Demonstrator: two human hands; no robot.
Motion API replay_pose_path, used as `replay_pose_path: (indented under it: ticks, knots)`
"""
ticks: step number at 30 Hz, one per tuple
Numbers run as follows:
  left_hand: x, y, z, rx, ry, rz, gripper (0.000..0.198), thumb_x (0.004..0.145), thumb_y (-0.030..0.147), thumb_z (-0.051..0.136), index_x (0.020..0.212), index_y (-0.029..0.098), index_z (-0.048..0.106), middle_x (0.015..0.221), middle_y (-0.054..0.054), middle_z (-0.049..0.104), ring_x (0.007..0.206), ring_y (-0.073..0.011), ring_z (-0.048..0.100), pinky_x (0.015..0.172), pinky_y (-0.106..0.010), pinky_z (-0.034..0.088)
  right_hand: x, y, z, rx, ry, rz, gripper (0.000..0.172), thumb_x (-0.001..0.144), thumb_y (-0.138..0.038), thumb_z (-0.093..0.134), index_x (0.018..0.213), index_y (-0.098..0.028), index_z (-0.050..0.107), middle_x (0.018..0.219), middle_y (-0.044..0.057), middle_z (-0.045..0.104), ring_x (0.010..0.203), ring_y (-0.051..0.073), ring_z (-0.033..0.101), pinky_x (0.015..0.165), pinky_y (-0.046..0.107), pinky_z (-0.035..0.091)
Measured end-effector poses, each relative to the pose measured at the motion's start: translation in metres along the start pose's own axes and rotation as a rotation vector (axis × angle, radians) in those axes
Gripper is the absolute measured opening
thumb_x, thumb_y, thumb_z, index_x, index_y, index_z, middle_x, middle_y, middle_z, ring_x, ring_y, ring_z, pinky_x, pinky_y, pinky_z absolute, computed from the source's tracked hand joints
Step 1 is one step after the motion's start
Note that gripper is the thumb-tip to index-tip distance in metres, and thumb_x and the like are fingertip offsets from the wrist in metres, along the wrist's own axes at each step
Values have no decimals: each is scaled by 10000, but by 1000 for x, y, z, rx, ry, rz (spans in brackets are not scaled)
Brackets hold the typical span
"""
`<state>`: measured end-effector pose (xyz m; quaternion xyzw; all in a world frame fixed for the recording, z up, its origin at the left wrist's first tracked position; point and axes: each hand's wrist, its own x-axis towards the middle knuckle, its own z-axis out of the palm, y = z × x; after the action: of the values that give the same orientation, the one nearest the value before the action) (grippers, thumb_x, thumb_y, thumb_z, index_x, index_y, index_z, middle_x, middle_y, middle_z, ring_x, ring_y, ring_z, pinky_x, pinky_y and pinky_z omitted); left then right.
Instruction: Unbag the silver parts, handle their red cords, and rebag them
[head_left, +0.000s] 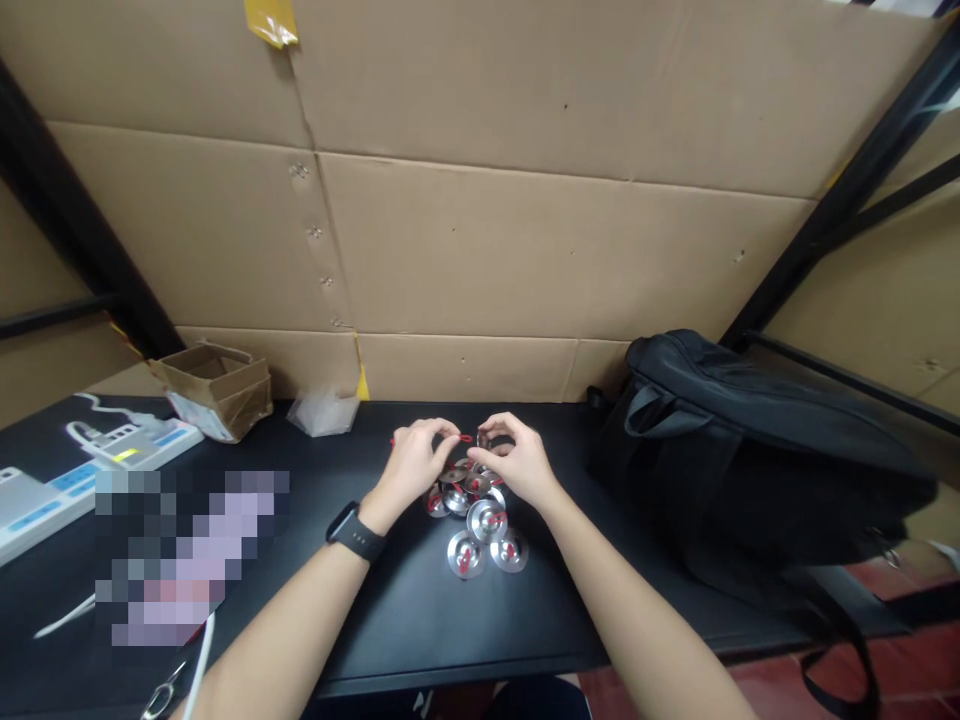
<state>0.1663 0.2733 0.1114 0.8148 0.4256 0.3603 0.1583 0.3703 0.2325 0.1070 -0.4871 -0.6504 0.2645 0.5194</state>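
Two bare hands work close together over a cluster of small metal discs (pixel 487 521) on a black table (pixel 420 620). The left hand (pixel 415 460), a dark watch (pixel 357 531) on its wrist, has thumb and forefinger pinched together on a red cord (pixel 465 437), whose looped end points toward the other hand. The right hand (pixel 523 463), its fingers curled and thumb near the forefinger, grips a disc (pixel 482 438) by the fingertips, seen nearly edge-on; the farther fingers are partly hidden.

Below the hands, more discs lie overlapping in a heap, many with red loops at their centers. Three shiny ones sit on the near side of the pile, two of them side by side closest to the table's front edge.

At left, a white power strip (pixel 71 495) with plugs and cables runs along the table, beside an open cardboard box (pixel 217 392) and a clear plastic bag (pixel 324 412). A pixelated patch covers something lilac nearer the front, with scissors (pixel 159 700) just below it. A black backpack (pixel 757 470) slumps at right, its strap hanging over the edge. Cardboard panels (pixel 465 250) back the scene, framed by dark metal bars (pixel 832 170).
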Motion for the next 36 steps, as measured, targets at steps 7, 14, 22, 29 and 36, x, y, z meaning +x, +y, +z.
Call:
replay_pose_path:
  ticks: [7,14,22,29,36]
  knots:
    - [3,-65,-37,330,-65,-205,169,895,295,553,889,266,720,967,-45,763,997,-286,653,880,-440,374,18,49,-54,-562,75,83,312,683,-249,820,963,-241,681,925,36,734,898,235,662,846,361,489]
    - [1,-63,-34,328,-48,-134,226,895,318,544,1026,272,723,1154,-76,694,1104,-298,593,924,-457,391,21,79,-62,-722,-8,123,248,739,-291,801,965,-248,710,985,34,740,950,237,641,868,364,453]
    - [-6,-17,-12,26,-431,297,280,971,293,485,1123,276,719,1144,-30,727,1084,-209,612,979,-333,430,23,81,-66,-683,-83,5,161,857,-244,690,996,-209,762,1045,77,736,981,225,660,928,342,447]
    - [-8,-24,-2,106,-387,260,255,968,225,493,1066,287,719,1056,-23,734,1026,-206,619,931,-327,433,21,79,-63,-760,-100,50,215,881,-226,635,1054,-263,758,1107,68,706,1015,237,626,925,366,462]
    - [-6,-12,-12,-31,-262,214,247,940,238,547,1166,288,634,983,8,728,957,-189,638,891,-306,432,13,30,-43,-431,-126,-135,197,855,-238,695,1048,-227,736,1034,61,707,924,190,656,844,328,507]
